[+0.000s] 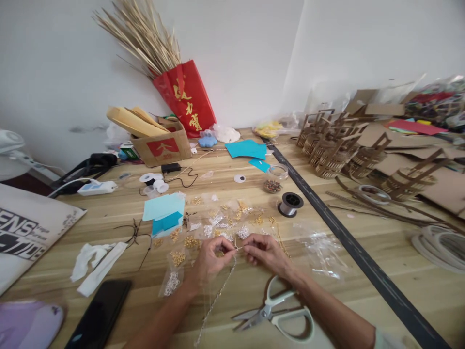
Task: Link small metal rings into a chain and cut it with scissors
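Silvery chain (219,294) trails from left hand (212,256), fingers (228,247) pinching it, right hand (267,252) pinching a thin piece (240,248).

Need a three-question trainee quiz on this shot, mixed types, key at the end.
1. Multiple choice: what runs down from between the left hand and right hand?
A) a thin chain
B) a black cable
C) a red ribbon

2. True or false: in the picture, the black phone lies to the left of the scissors.

3. Fill in: the dry stalks stick out of a ____ bag with gold lettering.

Key: 1 A; 2 true; 3 red.
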Action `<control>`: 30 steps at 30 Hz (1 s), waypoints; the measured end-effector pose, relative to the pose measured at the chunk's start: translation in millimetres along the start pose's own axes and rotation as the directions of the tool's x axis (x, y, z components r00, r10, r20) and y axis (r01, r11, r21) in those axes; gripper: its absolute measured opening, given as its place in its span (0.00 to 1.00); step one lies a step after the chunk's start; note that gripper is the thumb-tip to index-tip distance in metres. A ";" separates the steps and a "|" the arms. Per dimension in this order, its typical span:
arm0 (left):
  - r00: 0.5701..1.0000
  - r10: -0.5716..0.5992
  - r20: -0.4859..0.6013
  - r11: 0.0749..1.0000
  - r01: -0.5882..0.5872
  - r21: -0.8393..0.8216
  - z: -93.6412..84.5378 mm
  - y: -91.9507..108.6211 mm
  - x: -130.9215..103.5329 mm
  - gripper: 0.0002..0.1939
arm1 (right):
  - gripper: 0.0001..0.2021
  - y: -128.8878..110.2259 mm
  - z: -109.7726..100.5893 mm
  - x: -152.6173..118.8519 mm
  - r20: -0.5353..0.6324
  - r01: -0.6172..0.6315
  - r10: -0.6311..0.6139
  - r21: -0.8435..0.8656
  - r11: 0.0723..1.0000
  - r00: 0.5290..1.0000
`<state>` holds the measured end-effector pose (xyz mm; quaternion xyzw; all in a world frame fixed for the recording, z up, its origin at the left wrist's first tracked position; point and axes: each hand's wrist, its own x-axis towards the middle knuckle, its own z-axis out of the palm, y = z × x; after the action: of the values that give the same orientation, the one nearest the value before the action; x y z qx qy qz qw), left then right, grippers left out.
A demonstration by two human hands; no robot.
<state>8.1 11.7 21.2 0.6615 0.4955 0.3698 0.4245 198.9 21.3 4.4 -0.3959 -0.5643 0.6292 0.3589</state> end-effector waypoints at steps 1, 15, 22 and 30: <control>1.000 -0.001 -0.002 1.000 0.001 0.001 0.3 -1.2 0.2 0.04 | 0.15 0.8 -0.7 0.0 -0.011 0.008 -0.008 -0.019 1.000 1.000; 0.986 0.168 -0.002 0.969 -0.165 0.186 3.9 -23.8 0.1 0.05 | 0.05 -3.4 6.9 -4.6 -0.028 0.070 -0.085 -0.352 0.934 0.996; 0.981 0.195 0.012 0.956 -0.193 0.221 9.1 -28.3 -2.4 0.05 | 0.08 -4.7 11.5 -5.5 -0.022 0.052 -0.062 -0.334 0.941 0.998; 0.978 0.209 -0.027 0.956 -0.198 0.217 10.4 -32.3 -2.5 0.05 | 0.14 2.1 9.4 -3.3 -0.021 0.031 -0.038 -0.269 0.963 0.999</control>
<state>5.9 12.0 -12.7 0.7413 0.4719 0.3727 0.2982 191.8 14.1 3.1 -0.4392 -0.6466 0.5353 0.3201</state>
